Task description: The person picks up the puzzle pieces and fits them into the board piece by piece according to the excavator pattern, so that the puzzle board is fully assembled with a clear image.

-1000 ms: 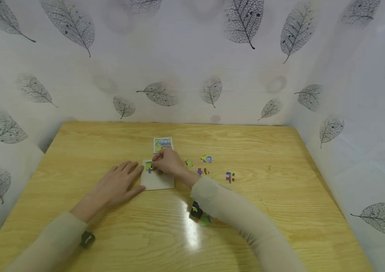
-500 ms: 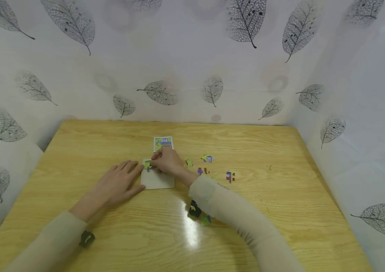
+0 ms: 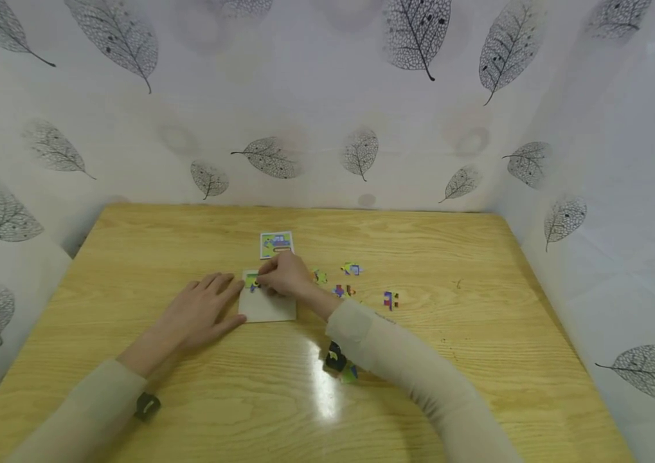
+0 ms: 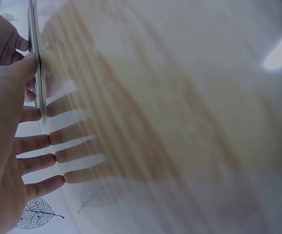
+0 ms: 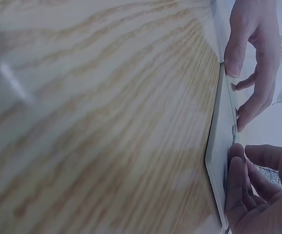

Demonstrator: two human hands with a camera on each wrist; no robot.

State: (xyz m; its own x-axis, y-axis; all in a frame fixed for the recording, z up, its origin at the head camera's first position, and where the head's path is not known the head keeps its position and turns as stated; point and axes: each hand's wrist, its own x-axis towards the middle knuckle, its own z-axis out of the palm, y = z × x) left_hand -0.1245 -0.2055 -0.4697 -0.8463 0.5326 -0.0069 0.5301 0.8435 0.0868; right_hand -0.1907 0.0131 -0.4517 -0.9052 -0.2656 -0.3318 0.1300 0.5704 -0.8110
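A pale, square puzzle board (image 3: pixel 269 312) lies on the wooden table, with a green, yellow and blue jigsaw section (image 3: pixel 251 283) at its far left corner. My right hand (image 3: pixel 288 275) bends over the board and pinches a puzzle piece there, mostly hidden by the fingers. In the right wrist view, the right thumb and fingertips meet low at the board's surface. My left hand (image 3: pixel 202 312) lies to the left with straight, spread fingers. Its thumb and index fingertip touch the board's left edge, and the left wrist view shows the other fingertips (image 4: pixel 58 180) on the tabletop.
Behind the board is a picture card (image 3: pixel 276 244) of a blue vehicle. Loose jigsaw pieces (image 3: pixel 352 269) lie right of it, with another red-and-purple piece (image 3: pixel 391 300) farther right. Black objects sit by the right sleeve (image 3: pixel 396 350) and left sleeve (image 3: pixel 101 392). Leaf-printed cloth (image 3: pixel 315 96) surrounds the table.
The jigsaw section by the right fingertips has shifted very slightly left on the board. Both hands stay almost where they were.
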